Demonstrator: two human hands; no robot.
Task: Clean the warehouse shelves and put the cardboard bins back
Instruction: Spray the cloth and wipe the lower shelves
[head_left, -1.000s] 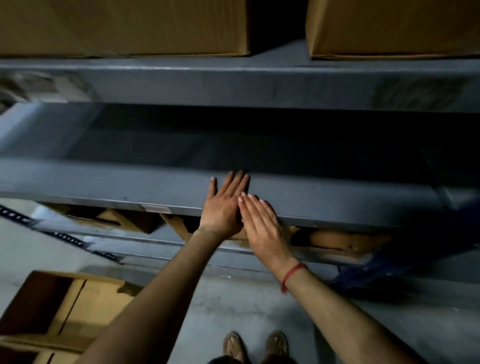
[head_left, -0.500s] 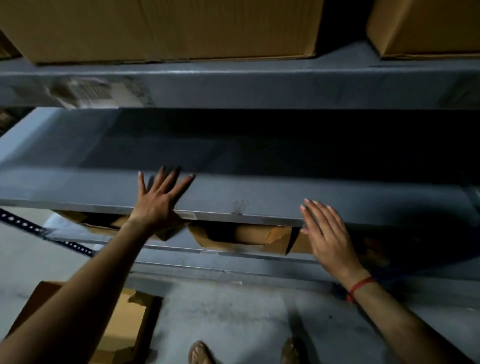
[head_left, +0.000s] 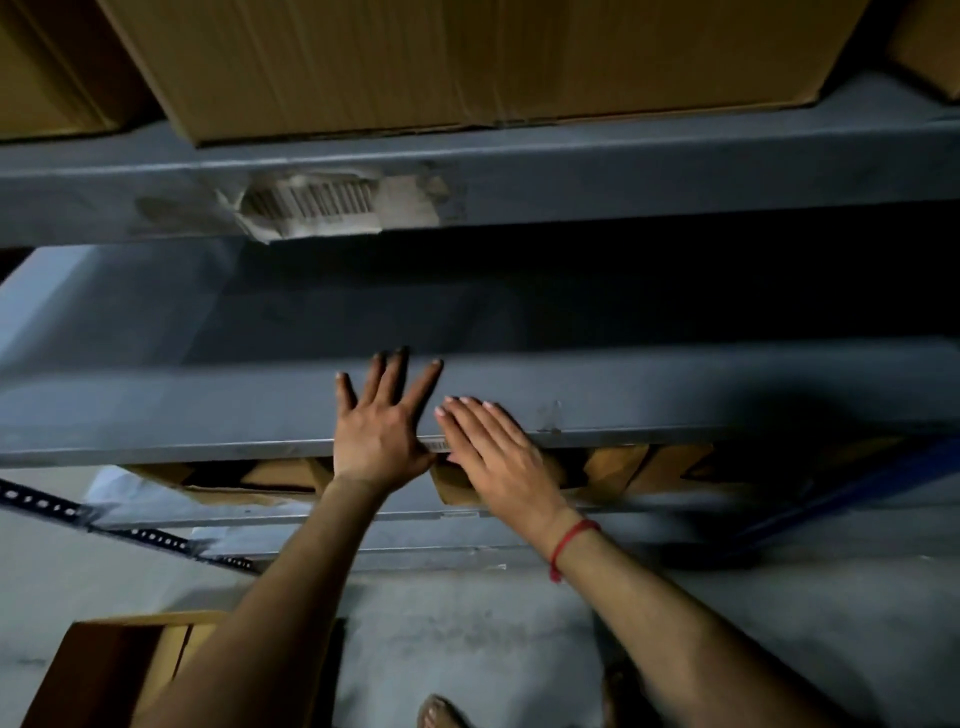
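Both hands (head_left: 382, 434) (head_left: 491, 452) rejoined, flat on shelf (head_left: 675, 400).

Upper cardboard box (head_left: 467, 62): top cut off by the frame edge.
Barcode label (head_left: 311, 202): torn; print blurred, unreadable.
Lower bins (head_left: 280, 475): mostly hidden behind the shelf lip (head_left: 156, 452).
Floor box (head_left: 104, 675): cropped at bottom-left.
Foot (head_left: 439, 714): toes only.

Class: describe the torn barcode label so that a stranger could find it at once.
Start at the grey shelf that carries the big cardboard box. On its front edge, left of centre, is the barcode label. Unlike the small strip label on the lower shelf, it is large, whitish and torn.
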